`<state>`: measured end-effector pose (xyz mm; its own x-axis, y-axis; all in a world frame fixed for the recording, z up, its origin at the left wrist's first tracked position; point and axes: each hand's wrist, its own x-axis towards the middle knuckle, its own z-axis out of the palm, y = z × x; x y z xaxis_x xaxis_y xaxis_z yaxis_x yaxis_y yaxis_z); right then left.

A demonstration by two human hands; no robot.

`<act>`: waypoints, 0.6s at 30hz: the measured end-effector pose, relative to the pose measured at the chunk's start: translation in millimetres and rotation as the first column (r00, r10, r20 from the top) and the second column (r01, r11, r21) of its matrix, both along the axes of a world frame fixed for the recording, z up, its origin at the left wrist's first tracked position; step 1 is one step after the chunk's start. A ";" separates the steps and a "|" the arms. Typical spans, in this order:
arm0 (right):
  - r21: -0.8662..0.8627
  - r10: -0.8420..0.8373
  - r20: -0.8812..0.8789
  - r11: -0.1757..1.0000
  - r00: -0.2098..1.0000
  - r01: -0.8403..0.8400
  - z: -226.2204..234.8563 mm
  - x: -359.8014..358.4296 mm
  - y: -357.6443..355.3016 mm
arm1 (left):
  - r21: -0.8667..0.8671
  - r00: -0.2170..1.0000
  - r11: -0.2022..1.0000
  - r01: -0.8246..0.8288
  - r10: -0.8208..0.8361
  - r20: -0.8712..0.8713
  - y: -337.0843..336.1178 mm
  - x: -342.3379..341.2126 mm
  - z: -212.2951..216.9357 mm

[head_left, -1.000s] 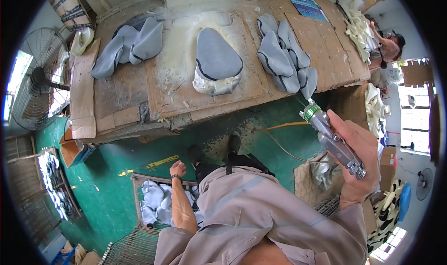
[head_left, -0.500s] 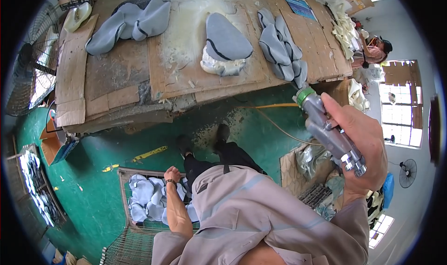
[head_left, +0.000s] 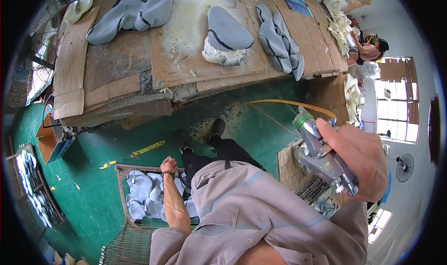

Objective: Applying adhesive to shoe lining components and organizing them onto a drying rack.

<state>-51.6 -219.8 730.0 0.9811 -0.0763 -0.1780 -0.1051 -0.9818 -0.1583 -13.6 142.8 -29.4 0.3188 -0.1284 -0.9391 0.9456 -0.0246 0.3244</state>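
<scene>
My right hand (head_left: pixel 361 160) grips a metal spray gun (head_left: pixel 321 153) with a green cap, held up at my right side, nozzle toward the workbench. A yellow hose (head_left: pixel 288 104) runs from it over the floor. My left hand (head_left: pixel 168 165) hangs down at my side above a wire basket (head_left: pixel 122 190) holding several grey fabric covers (head_left: pixel 144 195); its fingers are curled and hold nothing. On the cardboard-topped workbench (head_left: pixel 116 69) lies a grey cover over a white foam pad (head_left: pixel 226 36).
More grey covers lie at the bench's left (head_left: pixel 130 15) and right (head_left: pixel 279 39). Another person (head_left: pixel 370 48) works at the far right by stacked foam. A fan (head_left: pixel 35 64) stands at left; the floor (head_left: pixel 93 139) is green.
The view has tilted, so the bench sits higher in the picture. My right hand with the spray gun has dropped lower and to the right. The left hand stays by the basket.
</scene>
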 end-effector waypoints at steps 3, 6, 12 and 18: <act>-0.007 -0.030 0.003 1.000 1.000 0.030 -4.0 -17.3 -0.5 | 0.083 0.996 0.993 0.088 -0.087 -0.025 -14.4 -5.7 3.7; 0.015 -0.062 0.054 0.998 0.997 0.061 -15.4 -37.2 -15.2 | 0.097 0.998 0.994 0.055 -0.052 -0.031 -28.3 -6.8 13.1; 0.087 -0.155 0.101 0.985 0.983 0.146 -18.7 -70.8 -65.4 | 0.019 0.997 0.997 -0.073 0.072 0.015 -19.1 -7.0 12.7; 0.256 -0.165 0.191 0.960 0.968 0.113 -34.4 -131.4 -163.4 | -0.042 0.999 0.998 -0.041 0.041 -0.001 -51.3 -16.2 20.8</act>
